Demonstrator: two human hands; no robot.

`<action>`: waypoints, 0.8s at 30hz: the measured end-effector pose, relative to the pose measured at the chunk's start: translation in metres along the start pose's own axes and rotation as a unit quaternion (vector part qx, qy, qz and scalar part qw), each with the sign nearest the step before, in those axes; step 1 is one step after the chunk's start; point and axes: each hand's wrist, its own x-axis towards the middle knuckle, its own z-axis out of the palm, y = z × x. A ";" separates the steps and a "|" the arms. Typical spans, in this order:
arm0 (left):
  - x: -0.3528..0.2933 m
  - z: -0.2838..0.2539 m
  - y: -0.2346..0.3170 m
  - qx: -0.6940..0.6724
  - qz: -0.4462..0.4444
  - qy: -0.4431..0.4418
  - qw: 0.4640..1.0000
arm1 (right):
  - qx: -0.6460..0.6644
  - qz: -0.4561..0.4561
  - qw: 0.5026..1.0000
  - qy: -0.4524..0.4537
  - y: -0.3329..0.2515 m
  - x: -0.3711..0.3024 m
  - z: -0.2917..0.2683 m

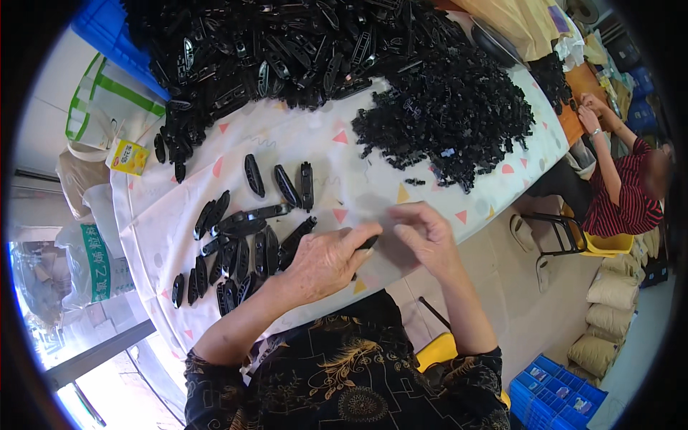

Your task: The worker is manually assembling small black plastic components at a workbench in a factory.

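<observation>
My left hand (pixel 326 261) is closed around a black plastic part (pixel 369 243), whose end shows between thumb and fingers; the rest is covered by the hand. To its right, my right hand (pixel 432 240) hovers just off the part, with fingers bent and thumb apart from them. Nothing shows in it. Left of my left hand, several long black plastic parts (pixel 240 227) with rounded ends lie loosely grouped on the patterned white tablecloth (pixel 315 143). A few more of them (pixel 254 175) lie apart just beyond that group.
A large heap of long black parts (pixel 287 50) covers the table's far side. Beside it is a heap of small black pieces (pixel 451 115). A yellow box (pixel 130 158) sits at the left edge. Another person (pixel 620 179) works at right. Blue crates (pixel 555 394) stand on the floor.
</observation>
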 end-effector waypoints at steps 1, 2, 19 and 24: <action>-0.001 -0.007 -0.002 0.072 0.034 -0.002 0.997 | 0.003 -0.005 1.000 -0.005 -0.006 0.006 -0.007; 0.002 -0.012 -0.007 0.108 0.037 -0.022 0.993 | -0.201 -0.088 0.975 0.046 -0.008 0.014 -0.017; 0.192 -0.094 -0.104 0.211 0.031 0.335 0.918 | 0.205 0.066 0.974 0.078 0.002 0.048 -0.025; 0.141 -0.091 -0.073 -0.319 -0.071 0.209 0.922 | 0.403 0.077 0.911 0.039 0.015 0.035 -0.031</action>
